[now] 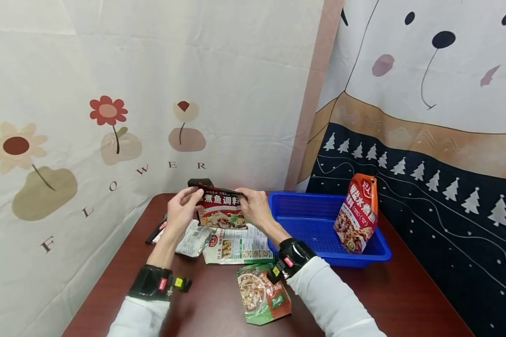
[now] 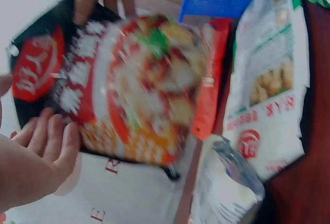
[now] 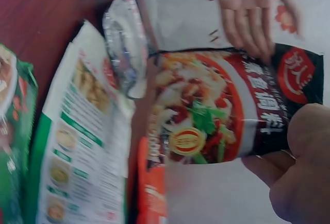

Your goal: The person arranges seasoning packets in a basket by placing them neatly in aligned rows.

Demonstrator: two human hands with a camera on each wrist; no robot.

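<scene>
Both hands hold up a black-and-red fish seasoning packet (image 1: 221, 213) above the table, its printed front with a dish picture turned toward me. My left hand (image 1: 182, 209) pinches its upper left corner, thumb in front. At the opposite upper corner my right hand (image 1: 256, 206) grips the edge; in the right wrist view, the thumb and fingers of that right hand (image 3: 301, 167) lie around the packet's edge. The left wrist view shows the packet (image 2: 139, 90) blurred. Below it lie a white-and-green packet (image 1: 238, 248), back side up, and a silvery packet (image 1: 195, 239).
A blue plastic basket (image 1: 309, 199) stands at the right, with a red-orange seasoning packet (image 1: 356, 213) upright in it. A green-and-red packet (image 1: 263, 295) lies near the front. Another dark-edged packet (image 1: 156, 231) is partly hidden at the left. A printed cloth hangs behind the table.
</scene>
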